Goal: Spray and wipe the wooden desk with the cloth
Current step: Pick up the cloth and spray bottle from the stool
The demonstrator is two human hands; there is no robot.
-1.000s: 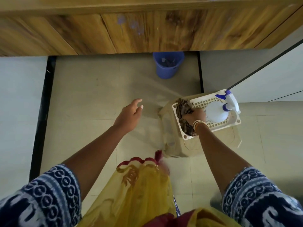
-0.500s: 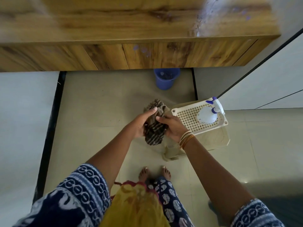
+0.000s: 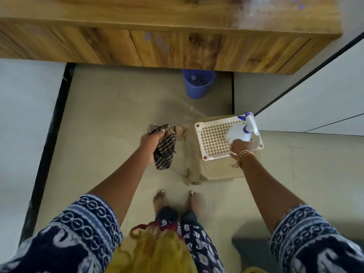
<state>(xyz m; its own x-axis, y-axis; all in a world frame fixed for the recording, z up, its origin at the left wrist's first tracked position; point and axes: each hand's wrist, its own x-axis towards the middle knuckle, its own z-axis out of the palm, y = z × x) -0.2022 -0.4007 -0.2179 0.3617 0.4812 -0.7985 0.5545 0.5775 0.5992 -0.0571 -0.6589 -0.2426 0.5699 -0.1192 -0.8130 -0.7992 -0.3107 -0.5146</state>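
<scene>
At nine o'clock from the beige plastic stool [image 3: 212,170], the left hand [image 3: 150,143] hangs over the floor with its fingers curled round the brown striped cloth [image 3: 166,148], which is bunched in the grip and droops toward six o'clock. That hand is occupied, and it sits well apart from the bottle.

Moving right, the white perforated plastic tray [image 3: 213,141] rests on top of the stool. At the tray's three o'clock side lies the translucent white spray bottle with a blue trigger head [image 3: 243,133]. It is on its side, its long axis running roughly from seven o'clock to one o'clock, rounded body toward the person and nozzle pointing away at about one o'clock.

The right hand [image 3: 239,147] is at the near end of that body, fingers on or just reaching it; whether they have closed round it cannot be told from this view. This hand is plainly the nearer one, so the pick-up falls to it, probably gripping the body or neck and tipping the bottle upright.

The wooden desk with a light oak grain [image 3: 177,14] spans twelve o'clock, beyond both hands; its right end carries a pale hazy patch. A blue plastic bucket [image 3: 198,83] stands below its front edge.
</scene>
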